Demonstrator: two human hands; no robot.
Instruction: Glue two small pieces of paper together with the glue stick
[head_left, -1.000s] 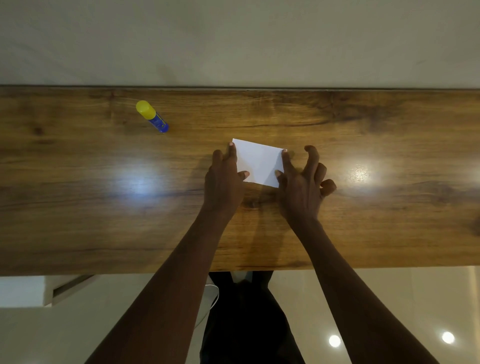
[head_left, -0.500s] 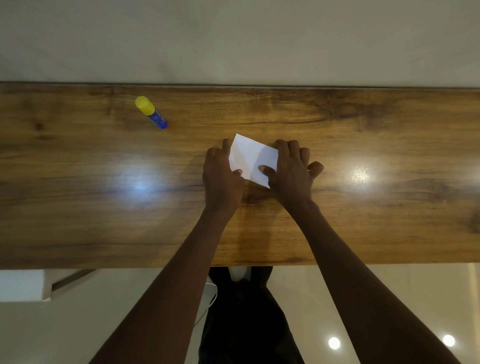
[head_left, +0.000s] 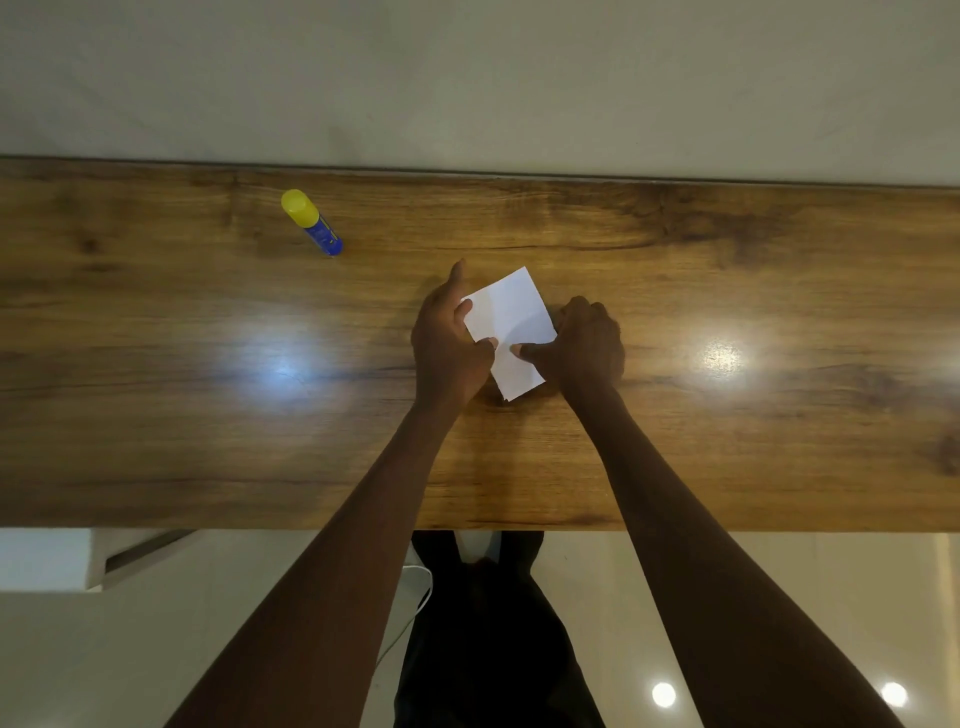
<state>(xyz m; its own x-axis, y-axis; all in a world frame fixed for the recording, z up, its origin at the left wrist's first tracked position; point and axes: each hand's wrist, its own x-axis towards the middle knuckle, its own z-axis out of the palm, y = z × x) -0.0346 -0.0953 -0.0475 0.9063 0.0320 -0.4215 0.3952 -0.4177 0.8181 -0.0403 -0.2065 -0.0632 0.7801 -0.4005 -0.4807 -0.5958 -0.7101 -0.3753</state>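
Glue stick (head_left: 310, 222) lying well up-left of left hand (head_left: 447, 343) on wood table (head_left: 727, 441) – yellow cap, blue body, label too tiny to read. Left thumb pinches white paper (head_left: 511, 325) edge – right hand (head_left: 584, 348) curled, pinching opposite edge.

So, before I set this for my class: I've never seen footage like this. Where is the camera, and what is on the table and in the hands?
There is no machine here: a person works with two bare hands. The camera sits on their head and looks down, so the arms reach in from below. The left hand and right hand each pinch the white paper, thumb on top, at the wooden table. Whether it is one sheet or two stacked, I cannot tell. The glue stick, yellow cap on, lies apart at the far left, untouched.
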